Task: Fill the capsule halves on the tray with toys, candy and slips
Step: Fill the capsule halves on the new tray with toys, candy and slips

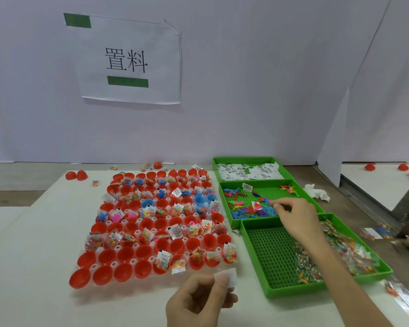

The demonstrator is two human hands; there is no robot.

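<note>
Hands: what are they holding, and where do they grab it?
The left hand pinches a white slip by one edge. The right hand reaches into the toys; whether it grips one cannot be told.

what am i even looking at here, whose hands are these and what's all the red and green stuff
There is no machine here. These are a person's two bare hands, filmed by one camera worn on their head, which looks forward and down.

On the white table lies a tray of red capsule halves. Many are already filled, but the nearest rows are mostly empty. To its right stand three green bins: the far bin holds paper slips, the middle bin small plastic toys, and the near bin candy bags.

The left hand pinches a white slip. The right hand reaches into the toys; I cannot tell whether it has one. A sign hangs on the wall.
</note>
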